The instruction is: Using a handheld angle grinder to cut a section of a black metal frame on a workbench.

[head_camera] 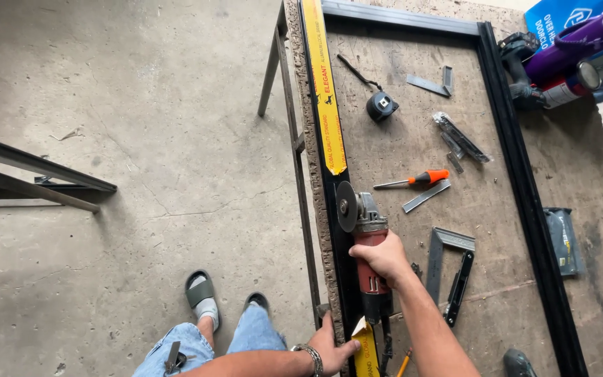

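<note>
Red angle grinder — 1 — gripped by right hand; left hand clasps bench edge

Red-bodied angle grinder, yellow level, orange-handled screwdriver, black frame

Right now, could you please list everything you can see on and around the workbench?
Angle grinder: one, red body, grey head, dark disc, on the bench's left edge.
Frame rail: black, long, with yellow tape on the left rail.
Tape measure: one, black, upper bench.
Screwdriver: one, orange handle, mid bench.
Metal offcuts: several, grey, scattered.
Corner bracket: one, grey and black, lower bench.
Purple tube: one, top right.
Workbench: brown board on metal legs.
Floor: grey concrete.
Left hand: steadies the rail's near end.
Right hand: grips the grinder.
</note>
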